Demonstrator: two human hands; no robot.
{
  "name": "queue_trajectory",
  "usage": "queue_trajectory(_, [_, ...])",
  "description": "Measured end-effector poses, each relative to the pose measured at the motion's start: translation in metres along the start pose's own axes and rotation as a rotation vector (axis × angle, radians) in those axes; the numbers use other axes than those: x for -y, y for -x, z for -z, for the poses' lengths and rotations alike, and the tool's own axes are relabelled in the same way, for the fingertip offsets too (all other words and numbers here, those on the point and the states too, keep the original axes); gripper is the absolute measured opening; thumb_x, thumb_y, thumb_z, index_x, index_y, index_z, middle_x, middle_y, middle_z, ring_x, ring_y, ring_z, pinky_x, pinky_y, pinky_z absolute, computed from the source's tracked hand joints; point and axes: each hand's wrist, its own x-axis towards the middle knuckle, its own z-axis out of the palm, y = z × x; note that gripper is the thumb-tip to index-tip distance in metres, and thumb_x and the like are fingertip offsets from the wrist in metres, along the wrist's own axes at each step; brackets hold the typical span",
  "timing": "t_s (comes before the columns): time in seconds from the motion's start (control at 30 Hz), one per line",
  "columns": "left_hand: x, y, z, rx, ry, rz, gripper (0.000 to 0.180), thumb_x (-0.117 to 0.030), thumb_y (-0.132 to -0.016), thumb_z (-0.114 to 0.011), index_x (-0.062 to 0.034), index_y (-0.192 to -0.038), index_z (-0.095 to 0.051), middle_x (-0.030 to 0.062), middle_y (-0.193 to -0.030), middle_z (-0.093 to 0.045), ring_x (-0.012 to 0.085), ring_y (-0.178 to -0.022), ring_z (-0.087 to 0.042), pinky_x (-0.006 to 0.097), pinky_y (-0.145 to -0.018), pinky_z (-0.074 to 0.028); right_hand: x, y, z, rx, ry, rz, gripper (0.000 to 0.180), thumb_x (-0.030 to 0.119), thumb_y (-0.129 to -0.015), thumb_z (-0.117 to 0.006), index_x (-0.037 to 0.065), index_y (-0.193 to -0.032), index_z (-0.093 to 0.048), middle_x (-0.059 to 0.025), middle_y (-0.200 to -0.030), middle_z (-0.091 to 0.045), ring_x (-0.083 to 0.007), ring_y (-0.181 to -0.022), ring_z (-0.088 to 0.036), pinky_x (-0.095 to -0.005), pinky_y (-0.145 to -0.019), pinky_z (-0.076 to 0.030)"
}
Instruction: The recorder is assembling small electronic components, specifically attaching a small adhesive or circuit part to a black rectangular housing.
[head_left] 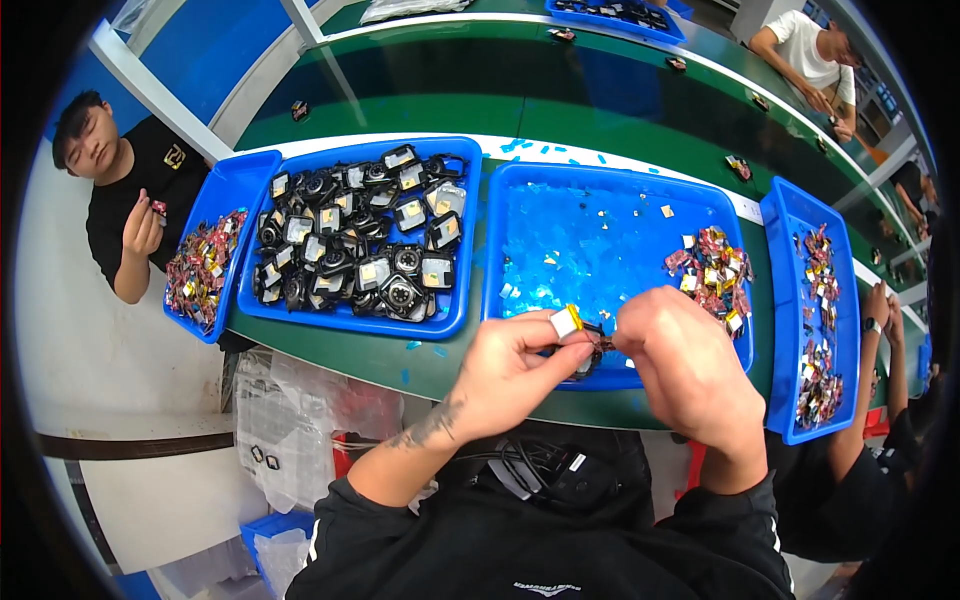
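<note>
Over the near edge of the middle blue tray (610,172), my left hand (500,385) pinches a small flat battery (565,321) with a white face and yellow tape. A dark small part lies just under it, mostly hidden by the fingers. My right hand (685,365) is closed beside it, fingertips meeting the dark reddish end of the piece; what they grip is hidden. Blue film scraps (560,240) cover much of the tray's floor. To their right lies a pile of small battery-and-circuit pieces (715,270) in red, yellow and white.
A blue tray (462,240) of black smartwatch cases (345,240) stands left. Beyond it, a person in black (130,200) holds a small piece by another filled tray (262,172). A narrow tray (850,330) of pieces stands right. Scattered parts lie on the green belt (620,100).
</note>
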Motion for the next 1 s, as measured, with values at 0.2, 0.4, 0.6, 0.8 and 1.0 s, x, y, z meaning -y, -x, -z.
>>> queue_trajectory(0.2, [-0.004,-0.003,-0.006,0.009,0.317,0.177,0.021,0.000,-0.089,-0.063,0.0104,-0.107,-0.065,0.0161,-0.102,-0.067,0.0191,-0.089,-0.068,0.028,-0.078,-0.059,0.003,0.012,-0.008,-0.148,-0.455,-0.440,0.035,-0.005,-0.074,-0.075,0.002,-0.099,-0.052,-0.0073,-0.087,-0.059,-0.0156,-0.081,-0.063,-0.0284,-0.074,-0.054])
queue_trajectory(0.4, [0.009,0.000,-0.016,-0.102,0.239,-0.145,0.029,0.003,-0.092,-0.057,0.0086,-0.120,-0.059,0.0138,-0.125,-0.055,0.0172,-0.109,-0.059,0.029,-0.090,-0.054,0.008,0.022,-0.040,-0.380,-0.618,-0.589,0.033,-0.006,-0.079,-0.071,0.002,-0.102,-0.048,-0.0036,-0.086,-0.058,-0.0081,-0.079,-0.059,-0.0210,-0.070,-0.050])
queue_trajectory(0.6, [0.022,0.002,-0.018,-0.113,0.284,-0.180,0.032,0.009,-0.092,-0.052,0.0084,-0.124,-0.056,0.0164,-0.135,-0.049,0.0198,-0.117,-0.056,0.029,-0.097,-0.050,-0.001,0.027,-0.054,-0.461,-0.598,-0.574,0.034,-0.008,-0.079,-0.070,0.003,-0.101,-0.046,-0.0033,-0.085,-0.058,-0.0049,-0.074,-0.054,-0.0187,-0.063,-0.044])
queue_trajectory(0.8, [0.024,0.004,-0.019,-0.112,0.241,-0.203,0.035,0.011,-0.091,-0.051,0.0075,-0.125,-0.055,0.0171,-0.140,-0.046,0.0209,-0.121,-0.054,0.030,-0.098,-0.048,0.001,0.023,-0.042,-0.385,-0.703,-0.615,0.036,-0.007,-0.079,-0.071,0.003,-0.102,-0.045,-0.0040,-0.081,-0.062,-0.0043,-0.068,-0.051,-0.0186,-0.062,-0.040])
queue_trajectory(1.0, [0.029,0.004,-0.019,-0.084,0.271,-0.239,0.036,0.012,-0.091,-0.050,0.0067,-0.126,-0.055,0.0166,-0.140,-0.046,0.0221,-0.122,-0.053,0.030,-0.100,-0.047,0.000,0.020,-0.047,-0.342,-0.538,-0.592,0.038,-0.004,-0.077,-0.073,0.003,-0.102,-0.047,-0.0045,-0.075,-0.064,-0.0053,-0.061,-0.047,-0.0211,-0.057,-0.038])
